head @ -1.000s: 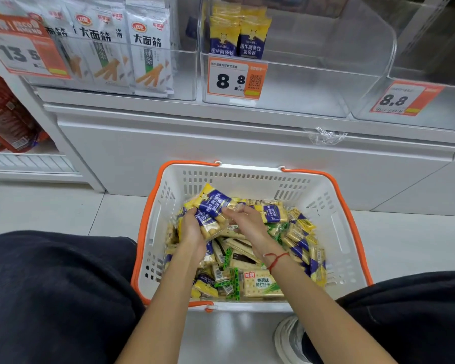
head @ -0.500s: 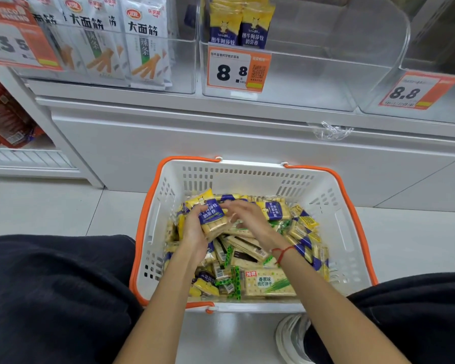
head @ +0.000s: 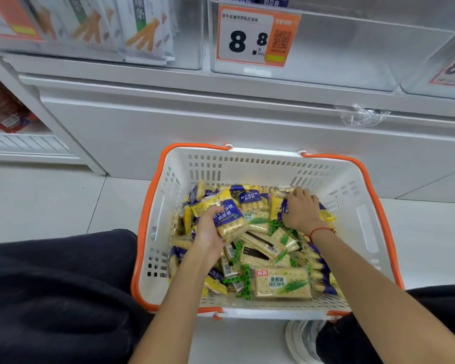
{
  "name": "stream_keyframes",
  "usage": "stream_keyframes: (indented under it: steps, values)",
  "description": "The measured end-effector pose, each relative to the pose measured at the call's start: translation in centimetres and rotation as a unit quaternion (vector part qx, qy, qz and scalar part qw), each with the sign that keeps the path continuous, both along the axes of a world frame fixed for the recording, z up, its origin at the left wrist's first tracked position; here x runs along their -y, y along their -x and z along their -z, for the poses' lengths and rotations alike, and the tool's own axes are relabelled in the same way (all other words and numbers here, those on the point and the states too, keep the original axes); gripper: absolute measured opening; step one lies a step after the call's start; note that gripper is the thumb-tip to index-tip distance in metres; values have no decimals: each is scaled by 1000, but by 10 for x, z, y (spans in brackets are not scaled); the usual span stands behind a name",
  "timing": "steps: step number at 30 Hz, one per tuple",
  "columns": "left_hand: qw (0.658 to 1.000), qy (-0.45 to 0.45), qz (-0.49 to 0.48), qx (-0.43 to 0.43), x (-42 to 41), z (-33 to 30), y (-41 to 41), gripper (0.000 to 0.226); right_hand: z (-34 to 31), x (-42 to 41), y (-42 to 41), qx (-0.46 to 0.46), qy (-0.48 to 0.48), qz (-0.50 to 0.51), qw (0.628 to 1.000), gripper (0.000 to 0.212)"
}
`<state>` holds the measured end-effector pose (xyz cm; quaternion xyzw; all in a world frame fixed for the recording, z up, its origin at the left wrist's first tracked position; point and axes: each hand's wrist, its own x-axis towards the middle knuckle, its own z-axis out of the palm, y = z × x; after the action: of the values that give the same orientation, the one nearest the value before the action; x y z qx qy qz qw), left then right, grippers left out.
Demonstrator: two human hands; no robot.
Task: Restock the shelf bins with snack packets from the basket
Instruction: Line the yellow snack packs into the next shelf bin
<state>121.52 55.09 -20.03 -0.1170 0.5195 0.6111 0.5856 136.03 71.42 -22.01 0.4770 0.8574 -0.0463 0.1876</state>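
We look down into the white slotted plastic basket with orange handles (head: pixel 363 224), sitting on the pale tiled floor (head: pixel 50 200) at six o'clock from the clear plastic shelf bin with the orange 8.8 price tag (head: pixel 352 48). Our left hand (head: pixel 208 232) is at the basket's nine o'clock side, fingers curled round a yellow-and-blue packet of stick biscuits (head: pixel 227 215), which it holds tilted just above the heap. Our right hand (head: pixel 301 208), a red string at its wrist, is over at two o'clock, knuckles up, fingers bent down onto another yellow-and-blue packet (head: pixel 279 206) near the far wall; whether it actually grips that one, we cannot tell. Between the two hands lies the jumble of small snack packets (head: pixel 260 248), yellow-blue ones mixed with clear, green-edged cracker packs. At the basket's six o'clock edge a large clear cracker packet with a green onion print (head: pixel 283 283) lies flat, label up. At eleven o'clock on the shelf, a second clear bin holds white pouches printed with orange sticks (head: pixel 145 30). A scrap of crumpled clear film (head: pixel 361 116) sits on the shelf ledge at one o'clock.
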Motion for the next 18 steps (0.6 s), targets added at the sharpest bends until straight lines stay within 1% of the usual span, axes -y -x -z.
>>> stream_keyframes:
  steps: [2,5,6,7,8,9,10,11,12,13,14,16,18]
  values:
    - [1000,10,5,-11,-1,0,-1,23,-3,2,-2,-4,-25,-7,1000,36]
    - [1000,11,16,-23,-2,-4,-4,14,-12,5,-6,-35,-20,2,999,30]
    - [999,13,18,-27,-2,-6,-5,11,-17,6,-6,-69,-18,13,997,28]
    - [999,16,17,-35,-1,-7,-6,10,-25,8,-4,-121,-10,37,992,28]
    - [999,19,17,-45,0,-9,-7,10,-36,12,0,-197,23,81,977,28]
    - [998,22,18,-55,1,-11,-9,14,-49,17,5,-288,86,139,943,29]
    - [998,23,19,-63,2,-12,-10,20,-62,24,11,-369,174,190,893,28]
    - [997,25,19,-70,2,-13,-12,24,-76,32,17,-422,263,221,839,27]
    - [997,25,18,-76,3,-16,-14,26,-87,40,22,-436,331,230,805,25]
    - [996,26,18,-84,3,-19,-16,25,-96,48,26,-423,371,218,797,24]
    - [995,21,19,-92,3,-24,-18,24,-103,56,31,-407,388,199,803,25]
    - [995,3,3,-95,2,-38,-20,31,-114,69,39,-405,375,173,816,29]
    - [996,-25,-25,-80,0,-57,-20,40,-124,73,45,-435,347,180,811,23]
